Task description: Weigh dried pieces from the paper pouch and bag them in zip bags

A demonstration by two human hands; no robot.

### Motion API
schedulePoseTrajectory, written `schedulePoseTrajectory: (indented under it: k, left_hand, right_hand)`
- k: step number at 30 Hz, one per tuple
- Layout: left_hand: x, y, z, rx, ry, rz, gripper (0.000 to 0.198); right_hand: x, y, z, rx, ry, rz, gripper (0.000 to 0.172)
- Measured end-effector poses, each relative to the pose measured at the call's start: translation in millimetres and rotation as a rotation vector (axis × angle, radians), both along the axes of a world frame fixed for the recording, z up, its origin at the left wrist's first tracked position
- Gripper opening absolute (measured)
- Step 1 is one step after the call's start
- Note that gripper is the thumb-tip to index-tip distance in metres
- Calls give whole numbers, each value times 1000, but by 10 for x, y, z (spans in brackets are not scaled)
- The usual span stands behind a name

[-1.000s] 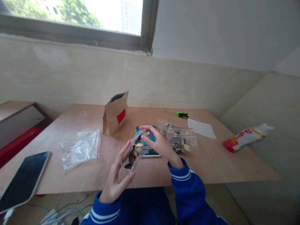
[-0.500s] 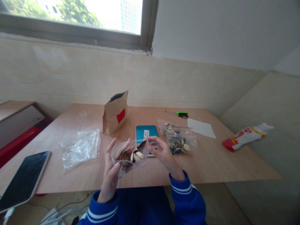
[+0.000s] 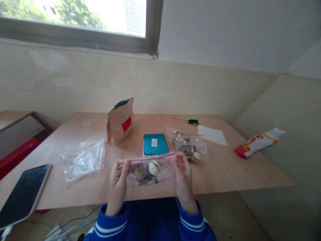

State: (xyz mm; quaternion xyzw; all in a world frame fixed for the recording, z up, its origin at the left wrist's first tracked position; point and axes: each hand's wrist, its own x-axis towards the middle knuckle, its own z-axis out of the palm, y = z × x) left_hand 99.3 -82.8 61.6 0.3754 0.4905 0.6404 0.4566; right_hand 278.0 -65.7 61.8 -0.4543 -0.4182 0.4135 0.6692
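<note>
I'm viewing the wooden table (image 3: 215, 170) remotely; near its six o'clock edge I'm holding the red-topped clear bag (image 3: 165, 171). My left hand (image 3: 118, 184) is pinching its ten o'clock corner, my right hand (image 3: 184, 180) its two o'clock corner; inside, dark and pale pieces (image 3: 152, 168) are showing.

- A person's left hand (image 3: 117, 180) pinches at the fingertips, its thumb (image 3: 124, 171) pointing up and pressed toward the curled fingers (image 3: 116, 168).
- The right hand (image 3: 184, 179) mirrors the grip, thumb (image 3: 176, 162) raised and fingers (image 3: 186, 163) bent.
- Both hands stand nearly level, well apart, before the person's body, each leaning slightly inward.
- The left wrist (image 3: 114, 207) and right wrist (image 3: 190, 205) show bare above blue sleeves (image 3: 112, 219) striped white at the cuffs.
- Both forearms rise from the lower edge of view, flanking dark blue-clad legs (image 3: 152, 217).
</note>
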Motion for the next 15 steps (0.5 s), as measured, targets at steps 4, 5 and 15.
schedulePoseTrajectory:
  k: [4, 5, 15]
  left_hand:
    - [-7, 20, 7, 36, 18, 78, 32]
    - [0, 17, 16, 37, 32, 75, 31]
    - [35, -44, 103, 50, 236, 162, 33]
  right_hand:
    - [4, -36, -28, -11, -71, -27, 26]
    - [3, -45, -24, -8, -93, -33, 25]
    - [-4, -94, 37, 20, -46, -202, 22]
